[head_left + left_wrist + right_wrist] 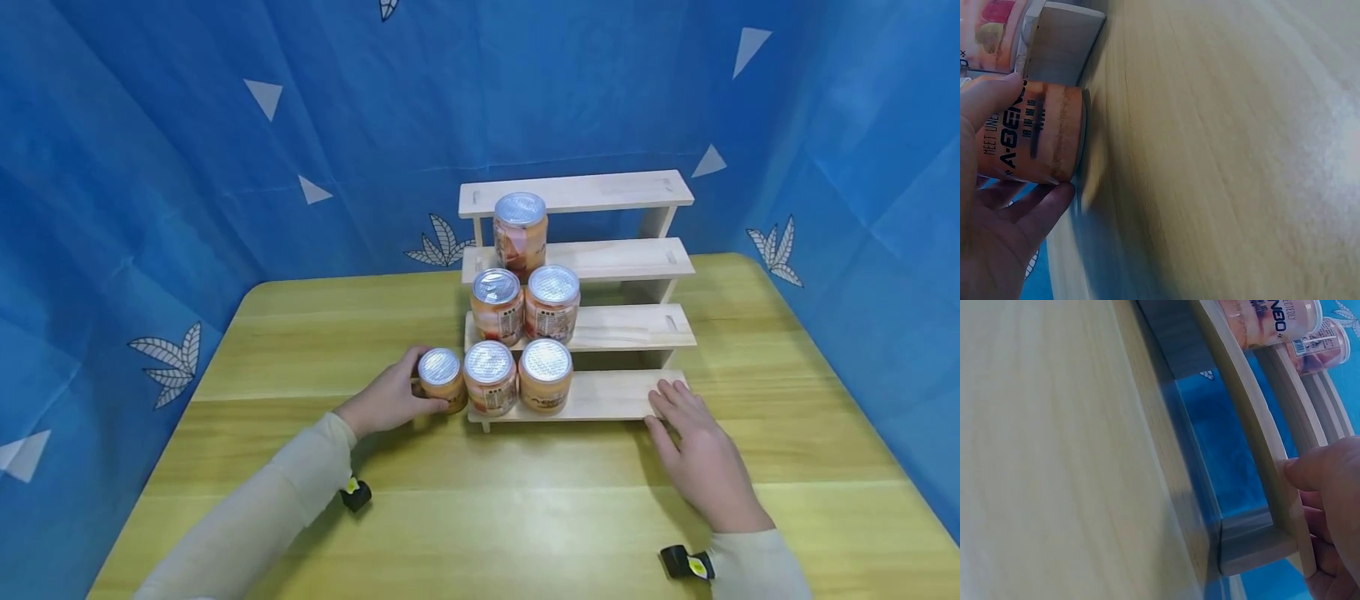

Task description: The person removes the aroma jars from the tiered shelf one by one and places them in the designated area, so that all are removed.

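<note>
Left of stepped shelf, left hand wrapped round can, prob keeping it upright; right hand rests loose on shelf's right end, prob steadying it.

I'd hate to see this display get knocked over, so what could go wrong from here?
The can in the left grip is very close to the leftmost can on the lowest shelf; a sideways nudge might shove that one. The right grip holds that shelf's right end, so a sudden tug could jog the whole wooden rack. All five cans on it stand toward its left side, so a bump there may topple some.
</note>
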The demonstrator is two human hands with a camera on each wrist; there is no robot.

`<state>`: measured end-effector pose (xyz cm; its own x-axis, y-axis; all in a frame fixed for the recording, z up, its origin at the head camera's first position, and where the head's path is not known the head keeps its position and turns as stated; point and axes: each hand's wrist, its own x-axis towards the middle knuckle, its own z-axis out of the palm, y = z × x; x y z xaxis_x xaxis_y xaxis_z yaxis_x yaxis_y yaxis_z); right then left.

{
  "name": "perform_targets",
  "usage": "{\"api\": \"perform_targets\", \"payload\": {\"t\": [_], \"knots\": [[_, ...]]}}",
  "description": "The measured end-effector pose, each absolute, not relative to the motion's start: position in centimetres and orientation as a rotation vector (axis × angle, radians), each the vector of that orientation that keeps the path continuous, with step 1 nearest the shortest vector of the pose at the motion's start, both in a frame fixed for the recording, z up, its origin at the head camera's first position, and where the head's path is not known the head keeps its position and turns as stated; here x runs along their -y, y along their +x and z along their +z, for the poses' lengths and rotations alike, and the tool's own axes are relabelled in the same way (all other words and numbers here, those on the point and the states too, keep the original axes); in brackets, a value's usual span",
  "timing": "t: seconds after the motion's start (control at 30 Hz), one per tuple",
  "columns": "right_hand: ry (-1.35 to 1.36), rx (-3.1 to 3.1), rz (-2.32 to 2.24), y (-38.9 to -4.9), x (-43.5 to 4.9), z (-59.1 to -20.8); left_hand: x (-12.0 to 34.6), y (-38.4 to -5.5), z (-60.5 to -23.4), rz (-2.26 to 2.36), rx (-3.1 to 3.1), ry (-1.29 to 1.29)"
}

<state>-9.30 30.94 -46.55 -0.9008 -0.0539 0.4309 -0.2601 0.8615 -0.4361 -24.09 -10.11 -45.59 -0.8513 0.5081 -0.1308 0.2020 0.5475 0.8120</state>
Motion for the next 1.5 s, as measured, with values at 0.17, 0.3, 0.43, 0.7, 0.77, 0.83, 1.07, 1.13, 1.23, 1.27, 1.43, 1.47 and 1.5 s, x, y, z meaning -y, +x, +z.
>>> {"api": "perform_targets", "payload": {"t": [0.17,0.3,0.43,0.7,0.77,0.83,1.07,1.13,1.23,1.27,1.43,1.47,1.5], "knots": [[0.237,2.626,0.713,-9.5,-30.8,-46.5,10.7,-24.5,-44.9,1.168,-2.422,0.613],[0.241,2.614,0.721,-9.7,-30.8,-46.4,11.7,-25.3,-42.8,1.116,-2.452,0.656],[0.218,2.636,0.73,-9.5,-30.9,-46.4,12.1,-26.2,-39.8,1.176,-2.545,0.762],[0.203,2.678,0.748,-9.0,-30.8,-46.9,10.1,-27.1,-34.8,1.346,-2.742,0.846],[0.198,2.679,0.749,-9.0,-30.8,-46.9,9.1,-27.5,-33.7,1.329,-2.75,0.874],[0.194,2.679,0.75,-9.0,-30.8,-46.7,8.0,-28.1,-32.7,1.317,-2.738,0.908],[0.198,2.69,0.757,-9.0,-30.9,-46.5,4.7,-30.2,-30.6,1.365,-2.697,0.893],[0.193,2.688,0.766,-8.9,-30.9,-46.6,3.8,-30.6,-30.3,1.376,-2.666,0.894],[0.171,2.681,0.774,-8.4,-31.0,-46.6,2.2,-31.2,-29.8,1.359,-2.602,0.932],[0.164,2.677,0.781,-8.3,-31.1,-46.6,1.6,-31.4,-29.7,1.347,-2.584,0.946],[0.181,2.662,0.797,-8.6,-31.0,-46.6,0.1,-31.8,-28.9,1.291,-2.552,0.95],[0.192,2.661,0.798,-8.8,-30.9,-46.6,0.1,-31.8,-28.8,1.289,-2.547,0.942],[0.203,2.659,0.8,-8.9,-30.8,-46.6,0.1,-31.7,-28.8,1.281,-2.551,0.929]]}}
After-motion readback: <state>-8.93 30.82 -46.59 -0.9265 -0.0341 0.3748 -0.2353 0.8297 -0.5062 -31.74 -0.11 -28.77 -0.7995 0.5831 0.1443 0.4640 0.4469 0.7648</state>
